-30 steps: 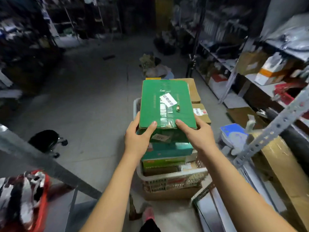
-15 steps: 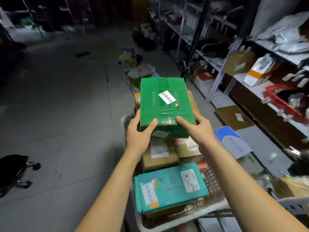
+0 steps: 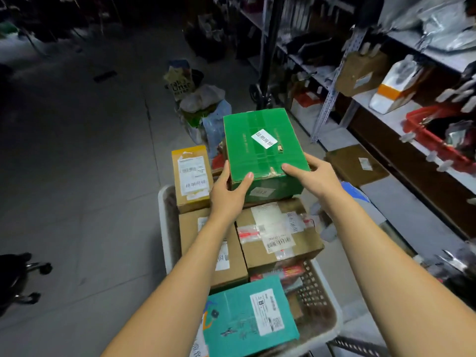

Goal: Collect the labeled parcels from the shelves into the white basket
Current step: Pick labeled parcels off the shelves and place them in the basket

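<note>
A green box [image 3: 262,148] with a white label on top is held between both hands over the far end of the white basket [image 3: 164,228]. My left hand [image 3: 228,191] grips its near left corner, thumb on top. My right hand [image 3: 309,176] grips its near right corner. The box's underside looks level with the parcels below; contact cannot be told. In the basket lie a yellow-topped carton [image 3: 192,176], two brown labeled cartons [image 3: 279,235] [image 3: 226,264] and a teal box [image 3: 249,318].
Metal shelves [image 3: 412,60] run along the right with a brown parcel [image 3: 360,73], a white and orange pack [image 3: 394,86] and a red bin [image 3: 438,140]. A flat brown carton [image 3: 356,164] lies on the floor. Bags [image 3: 198,101] stand beyond the basket. A stool base [image 3: 20,276] sits left.
Both hands have carried the green box forward and lower toward the far end of the basket. My view has tilted down, so more of the basket's parcels show.
</note>
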